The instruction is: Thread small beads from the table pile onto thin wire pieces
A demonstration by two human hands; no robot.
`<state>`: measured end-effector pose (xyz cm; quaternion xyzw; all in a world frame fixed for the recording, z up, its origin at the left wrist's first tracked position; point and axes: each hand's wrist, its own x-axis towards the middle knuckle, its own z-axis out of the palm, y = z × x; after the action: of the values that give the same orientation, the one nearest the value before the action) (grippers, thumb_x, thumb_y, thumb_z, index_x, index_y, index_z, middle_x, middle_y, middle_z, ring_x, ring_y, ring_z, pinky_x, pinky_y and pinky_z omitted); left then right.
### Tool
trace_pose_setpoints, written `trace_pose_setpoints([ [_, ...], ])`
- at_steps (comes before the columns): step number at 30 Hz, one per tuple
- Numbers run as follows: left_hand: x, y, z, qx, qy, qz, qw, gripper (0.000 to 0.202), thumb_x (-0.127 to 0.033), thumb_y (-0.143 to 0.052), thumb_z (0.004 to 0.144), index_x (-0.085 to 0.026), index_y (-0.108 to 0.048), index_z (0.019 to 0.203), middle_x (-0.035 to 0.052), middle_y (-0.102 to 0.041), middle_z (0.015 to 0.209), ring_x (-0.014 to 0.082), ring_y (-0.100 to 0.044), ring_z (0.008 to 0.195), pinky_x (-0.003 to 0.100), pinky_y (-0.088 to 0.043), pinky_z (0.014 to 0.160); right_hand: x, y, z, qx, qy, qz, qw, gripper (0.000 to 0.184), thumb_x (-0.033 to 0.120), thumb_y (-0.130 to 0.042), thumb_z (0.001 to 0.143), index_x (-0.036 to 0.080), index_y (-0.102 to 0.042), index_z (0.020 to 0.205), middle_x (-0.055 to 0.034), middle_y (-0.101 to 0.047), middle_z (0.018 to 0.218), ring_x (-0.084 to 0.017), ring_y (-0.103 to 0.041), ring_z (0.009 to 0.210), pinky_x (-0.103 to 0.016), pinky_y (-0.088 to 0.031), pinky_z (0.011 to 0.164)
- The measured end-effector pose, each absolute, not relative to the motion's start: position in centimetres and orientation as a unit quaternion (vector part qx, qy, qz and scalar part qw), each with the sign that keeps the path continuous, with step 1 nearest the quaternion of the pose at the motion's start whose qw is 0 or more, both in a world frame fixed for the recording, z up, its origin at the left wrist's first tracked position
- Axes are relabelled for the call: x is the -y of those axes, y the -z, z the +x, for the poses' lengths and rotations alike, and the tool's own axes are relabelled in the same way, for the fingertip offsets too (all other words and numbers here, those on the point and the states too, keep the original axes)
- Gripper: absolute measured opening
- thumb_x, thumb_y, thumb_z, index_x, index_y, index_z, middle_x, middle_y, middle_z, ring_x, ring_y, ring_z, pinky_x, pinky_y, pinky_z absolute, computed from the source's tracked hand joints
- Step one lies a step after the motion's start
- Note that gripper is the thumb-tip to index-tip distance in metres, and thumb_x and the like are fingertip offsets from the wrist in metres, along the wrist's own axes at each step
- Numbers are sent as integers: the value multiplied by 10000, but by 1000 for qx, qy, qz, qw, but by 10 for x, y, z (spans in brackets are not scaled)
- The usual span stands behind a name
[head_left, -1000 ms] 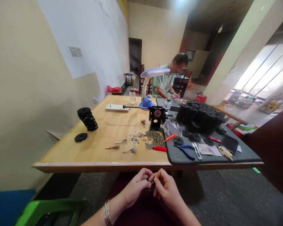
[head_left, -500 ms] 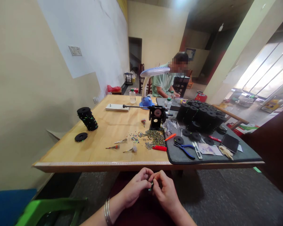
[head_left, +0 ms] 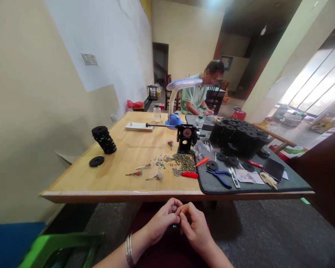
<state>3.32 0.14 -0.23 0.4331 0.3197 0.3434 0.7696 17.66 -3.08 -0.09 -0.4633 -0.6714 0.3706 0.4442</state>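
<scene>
Left hand (head_left: 162, 220) and right hand (head_left: 197, 225) meet before the worktop's (head_left: 134, 149) front edge, the left pinching a green piece (head_left: 175, 226); the right's grip cannot be told. Black spools (head_left: 236, 136) crowd a grey mat (head_left: 210, 187) at the right end; a person (head_left: 191, 98) sits past the far edge, pale wall (head_left: 190, 41) behind.

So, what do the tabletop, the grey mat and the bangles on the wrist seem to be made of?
Tabletop: probably wood or wood-faced board, with a light sheen; pale yellow-brown tone and faint grain.
Grey mat: likely fabric, matte and soft-looking, with a dark bound edge.
Bangles: apparently metal, polished, since they are silvery with bright highlights.
</scene>
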Motion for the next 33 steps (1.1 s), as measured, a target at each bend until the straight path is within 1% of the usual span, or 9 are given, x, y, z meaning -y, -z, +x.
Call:
trace_pose_setpoints([
  [7, -2, 3, 33, -322, -349, 418, 775, 304, -72, -498, 526, -162, -518, 815, -32, -536, 668, 103, -465, 595, 219, -333, 545, 32, 1, 175, 646, -419, -447, 454, 160, 257, -451, 908, 193, -489, 767, -9, -583, 769, -65, -466, 441, -191, -387, 451],
  [11, -1, 5, 34, -315, -353, 406, 782, 284, -74, -493, 543, -172, -511, 809, -31, -544, 670, 105, -468, 595, 218, -343, 557, 32, 2, 175, 636, -427, -453, 457, 166, 270, -450, 913, 190, -496, 775, -1, -580, 751, -59, -467, 424, -184, -379, 434],
  [15, 0, 9, 33, -315, -355, 398, 785, 256, -76, -494, 549, -178, -497, 784, -42, -515, 652, 96, -434, 584, 204, -318, 542, 33, 2, 175, 629, -426, -463, 457, 169, 293, -447, 918, 183, -523, 813, 21, -547, 689, -61, -467, 416, -184, -374, 432],
  [21, -1, 8, 31, -317, -352, 384, 793, 199, -98, -505, 564, -185, -463, 738, -49, -476, 658, 83, -393, 558, 206, -262, 496, 31, 2, 177, 595, -432, -475, 484, 187, 332, -463, 919, 181, -525, 828, -1, -592, 745, -48, -462, 393, -183, -364, 418],
  [24, -1, 4, 29, -320, -344, 365, 804, 198, -108, -511, 571, -190, -448, 740, -33, -531, 693, 87, -430, 567, 212, -267, 504, 30, 2, 180, 564, -428, -492, 507, 214, 368, -478, 912, 180, -535, 826, 8, -592, 689, -56, -454, 390, -184, -362, 415],
  [27, -1, 0, 28, -306, -338, 361, 813, 199, -100, -511, 573, -187, -435, 734, 17, -614, 773, 111, -488, 646, 219, -277, 531, 30, 1, 183, 529, -436, -511, 519, 253, 411, -490, 899, 181, -536, 803, 29, -564, 597, -66, -422, 376, -183, -347, 396],
  [29, -1, -2, 28, -301, -340, 367, 812, 199, -97, -512, 569, -185, -430, 727, 42, -639, 797, 124, -506, 679, 227, -275, 538, 30, 3, 186, 520, -435, -521, 519, 269, 429, -504, 887, 181, -536, 789, 39, -545, 553, -74, -420, 378, -186, -352, 400],
  [31, -1, -3, 28, -303, -344, 374, 806, 201, -92, -510, 561, -186, -423, 716, 47, -646, 799, 128, -513, 685, 232, -273, 541, 28, 6, 188, 528, -421, -526, 516, 275, 436, -517, 878, 178, -541, 784, 38, -543, 552, -83, -444, 396, -190, -371, 420],
  [33, -2, -4, 27, -302, -353, 378, 801, 209, -87, -509, 557, -188, -418, 716, 47, -648, 811, 128, -517, 689, 235, -272, 545, 23, 11, 191, 547, -398, -534, 507, 279, 435, -516, 878, 176, -551, 783, 22, -566, 594, -93, -479, 423, -197, -392, 441],
])
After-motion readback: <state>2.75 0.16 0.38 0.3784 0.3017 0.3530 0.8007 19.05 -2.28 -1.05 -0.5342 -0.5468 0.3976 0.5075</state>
